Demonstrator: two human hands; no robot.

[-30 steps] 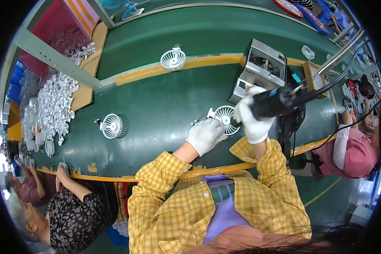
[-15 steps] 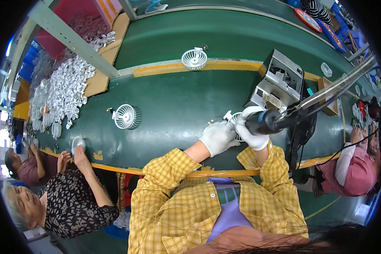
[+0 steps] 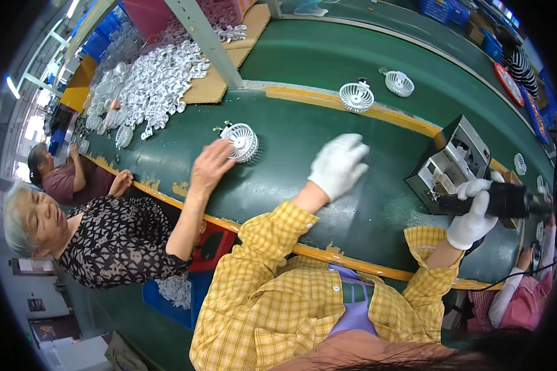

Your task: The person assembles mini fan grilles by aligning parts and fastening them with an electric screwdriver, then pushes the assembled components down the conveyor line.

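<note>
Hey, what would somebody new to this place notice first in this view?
Probably the big heap of pale plastic parts at the upper left. At the right, the white-gloved right hand grips a black tool near a metal box, while the gloved left hand is open over the green table. Left of that, a co-worker's bare hand is at a round white cage.

Green floor (image 3: 161,337), glowing tube light (image 3: 12,88)

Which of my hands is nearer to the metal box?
Right. The right hand, gripping a black tool, is beside the metal box; the left hand is farther away, to its left.
</note>
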